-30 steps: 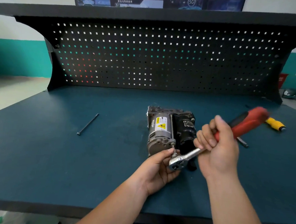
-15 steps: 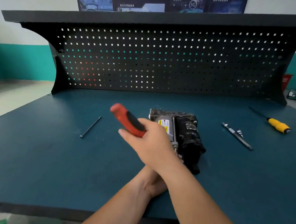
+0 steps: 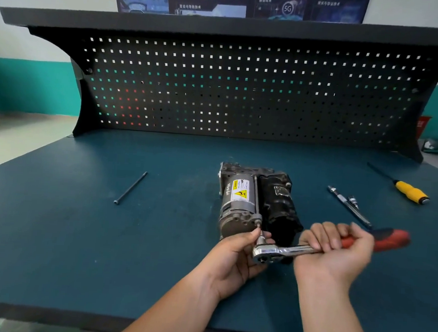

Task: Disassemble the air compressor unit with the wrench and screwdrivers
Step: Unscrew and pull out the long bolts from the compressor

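Red-handled chrome ratchet wrench (image 3: 284,250) set on grey-black air compressor unit (image 3: 251,201).
Handle wrapped by right hand (image 3: 335,252), head pinched by left hand (image 3: 235,256); one yellow-handled screwdriver (image 3: 411,193) far right.

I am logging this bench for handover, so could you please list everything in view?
bench top: one, dark teal, under everything
air compressor unit: one, silver and black, centre
ratchet wrench: one, chrome with red handle, at the unit's near end
long bolt: one, black, left of the unit
screwdriver: one, yellow handle, far right
extension bar: one, silver, right of the unit
pegboard: one, black, at the back
left hand: one, holds the wrench's head
right hand: one, grips the wrench's handle
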Demonstrator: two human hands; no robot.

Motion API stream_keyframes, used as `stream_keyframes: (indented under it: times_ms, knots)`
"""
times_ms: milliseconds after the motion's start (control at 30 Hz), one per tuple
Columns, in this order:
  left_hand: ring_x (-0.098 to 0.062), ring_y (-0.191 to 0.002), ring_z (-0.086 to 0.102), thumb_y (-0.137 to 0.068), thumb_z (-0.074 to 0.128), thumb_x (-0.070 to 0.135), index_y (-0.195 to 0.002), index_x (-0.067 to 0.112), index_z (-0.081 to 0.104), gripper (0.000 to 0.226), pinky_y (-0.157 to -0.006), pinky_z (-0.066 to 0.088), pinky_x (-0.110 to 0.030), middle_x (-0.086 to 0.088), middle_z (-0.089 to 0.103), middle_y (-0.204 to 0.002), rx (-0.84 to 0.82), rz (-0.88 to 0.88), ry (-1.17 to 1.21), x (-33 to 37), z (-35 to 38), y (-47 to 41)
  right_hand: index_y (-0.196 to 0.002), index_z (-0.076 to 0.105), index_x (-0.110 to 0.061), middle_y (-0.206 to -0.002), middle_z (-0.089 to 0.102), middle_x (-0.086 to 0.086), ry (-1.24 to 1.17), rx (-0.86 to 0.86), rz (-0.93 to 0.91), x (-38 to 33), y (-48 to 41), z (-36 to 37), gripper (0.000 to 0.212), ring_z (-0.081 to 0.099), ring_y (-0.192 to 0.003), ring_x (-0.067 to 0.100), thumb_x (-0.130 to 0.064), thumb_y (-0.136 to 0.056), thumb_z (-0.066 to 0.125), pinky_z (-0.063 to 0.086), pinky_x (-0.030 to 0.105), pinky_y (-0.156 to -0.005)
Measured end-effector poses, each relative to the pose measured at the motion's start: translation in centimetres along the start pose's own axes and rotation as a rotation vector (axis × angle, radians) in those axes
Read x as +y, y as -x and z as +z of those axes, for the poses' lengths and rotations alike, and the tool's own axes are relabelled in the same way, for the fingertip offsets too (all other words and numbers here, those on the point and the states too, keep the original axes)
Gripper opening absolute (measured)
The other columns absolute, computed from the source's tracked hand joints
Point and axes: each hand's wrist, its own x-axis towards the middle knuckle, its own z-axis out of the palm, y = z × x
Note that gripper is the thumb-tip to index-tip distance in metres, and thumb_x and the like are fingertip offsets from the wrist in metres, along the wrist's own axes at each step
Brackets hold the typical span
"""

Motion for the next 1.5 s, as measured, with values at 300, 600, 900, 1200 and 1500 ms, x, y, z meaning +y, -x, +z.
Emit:
stream_keyframes:
  times_ms: [300, 600, 900, 1200, 1500]
  knots:
    - [-0.013, -0.067, 0.067, -0.07, 0.066, 0.027, -0.074, 0.017, 0.075, 0.014, -0.063, 0.055, -0.026, -0.001, 0.071, -0.079, -0.023, -0.038, -0.038, 0.1, -0.1, 0.2, -0.054, 0.059, -0.027, -0.039, 0.037, -0.012, 0.835, -0.655, -0.065, 2.5, 1.2, 5.7, 0.017, 0.03, -0.033, 0.002, -0.025, -0.07, 0.064, 0.026, 0.015, -0.035]
    - [-0.016, -0.066, 0.065, -0.084, 0.056, 0.01, -0.071, 0.012, 0.071, 0.02, -0.061, 0.054, -0.029, -0.004, 0.067, -0.071, -0.076, 0.013, 0.04, 0.2, -0.2, 0.9, -0.058, 0.045, -0.02, -0.046, 0.036, -0.012, 1.457, -1.089, -0.232, 7.0, 3.8, 5.5, 0.035, 0.032, -0.047, 0.006, -0.03, -0.078, 0.072, 0.026, 0.018, -0.046]
    - [-0.01, -0.061, 0.066, -0.068, 0.065, 0.029, -0.06, 0.016, 0.074, 0.017, -0.059, 0.049, -0.021, -0.001, 0.07, -0.068, 0.019, 0.029, -0.059, 0.1, 0.2, 0.2, -0.058, 0.04, -0.021, -0.039, 0.028, -0.011, 0.287, -0.513, 0.041, 0.3, 0.2, 3.4, 0.02, 0.022, -0.031, 0.001, -0.014, -0.075, 0.049, 0.02, 0.014, -0.032]
    - [-0.01, -0.061, 0.067, -0.066, 0.066, 0.027, -0.063, 0.015, 0.075, 0.015, -0.054, 0.052, -0.02, 0.0, 0.071, -0.069, 0.036, -0.001, -0.013, 0.1, 0.2, 0.1, -0.054, 0.038, -0.022, -0.042, 0.024, -0.009, 0.017, 0.019, 0.012, 0.1, -0.3, 0.1, 0.013, 0.021, -0.035, 0.006, -0.021, -0.059, 0.05, 0.021, 0.018, -0.034]
    - [-0.017, -0.073, 0.067, -0.069, 0.067, 0.028, -0.08, 0.015, 0.074, 0.018, -0.069, 0.056, -0.029, -0.006, 0.071, -0.087, 0.006, -0.03, 0.007, -0.1, -0.1, 0.0, -0.064, 0.049, -0.02, -0.041, 0.036, -0.011, 0.831, -0.607, -0.071, 2.5, 1.0, 6.3, 0.026, 0.029, -0.036, 0.003, -0.01, -0.084, 0.062, 0.025, 0.017, -0.037]
